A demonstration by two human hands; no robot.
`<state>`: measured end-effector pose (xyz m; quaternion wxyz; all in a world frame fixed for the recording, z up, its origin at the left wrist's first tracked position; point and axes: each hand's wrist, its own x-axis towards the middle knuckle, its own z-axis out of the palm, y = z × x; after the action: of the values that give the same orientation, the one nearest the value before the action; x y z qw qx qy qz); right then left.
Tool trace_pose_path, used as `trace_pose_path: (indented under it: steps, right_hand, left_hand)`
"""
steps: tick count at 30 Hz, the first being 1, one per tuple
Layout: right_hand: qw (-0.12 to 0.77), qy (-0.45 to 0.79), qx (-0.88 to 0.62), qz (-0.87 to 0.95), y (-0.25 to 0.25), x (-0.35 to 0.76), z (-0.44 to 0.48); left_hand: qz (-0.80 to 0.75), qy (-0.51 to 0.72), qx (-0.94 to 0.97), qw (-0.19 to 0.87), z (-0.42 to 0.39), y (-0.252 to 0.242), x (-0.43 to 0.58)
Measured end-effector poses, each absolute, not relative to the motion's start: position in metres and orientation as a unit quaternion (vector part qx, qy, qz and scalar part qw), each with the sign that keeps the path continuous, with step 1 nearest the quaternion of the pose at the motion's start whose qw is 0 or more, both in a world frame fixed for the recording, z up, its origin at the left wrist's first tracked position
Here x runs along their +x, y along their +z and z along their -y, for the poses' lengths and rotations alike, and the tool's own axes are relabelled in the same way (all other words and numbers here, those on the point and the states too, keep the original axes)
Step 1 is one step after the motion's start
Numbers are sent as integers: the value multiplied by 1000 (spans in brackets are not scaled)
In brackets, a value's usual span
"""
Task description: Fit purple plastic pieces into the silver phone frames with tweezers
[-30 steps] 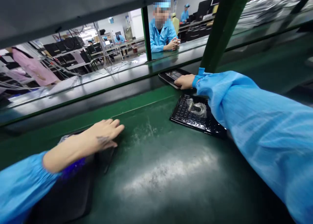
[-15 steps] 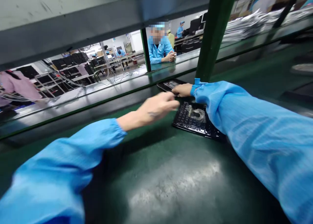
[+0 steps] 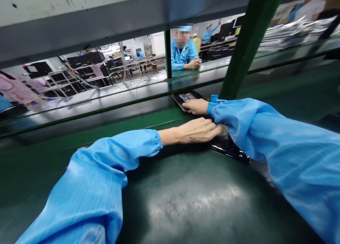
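Note:
My right hand lies on the near end of a dark tablet-like device at the far edge of the green bench; its fingers are mostly hidden. My left hand reaches across and rests flat, fingers stretched out, on a black keyboard. Its fingertips touch a crumpled piece of clear film lying on the keys. Most of the keyboard is hidden under my hand and right sleeve.
A green post rises just behind my right wrist. A low overhead beam spans the bench. Across the conveyor belt a person in a blue coat sits with clasped hands. Racks and cables stand behind.
My left hand swept from the bench's left side to the right and came down on the keyboard by the film. My right hand stayed on the device.

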<state>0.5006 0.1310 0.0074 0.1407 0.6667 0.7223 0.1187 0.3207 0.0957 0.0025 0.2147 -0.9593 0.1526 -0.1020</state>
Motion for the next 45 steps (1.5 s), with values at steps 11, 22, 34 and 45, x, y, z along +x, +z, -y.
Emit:
trace_pose_path:
  steps: [11, 22, 34, 45]
  right_hand:
    - [112, 86, 568, -811, 23, 351, -117]
    - [76, 35, 437, -895, -6, 219, 55]
    - [-92, 130, 390, -907, 2, 205, 97]
    - [-284, -23, 499, -818, -9, 235, 21]
  left_hand:
    - [275, 117, -944, 142, -87, 31, 64]
    - [436, -95, -890, 95, -53, 52, 2]
    - [294, -53, -943, -146, 22, 10, -34]
    - [324, -165, -925, -109, -41, 19, -45]
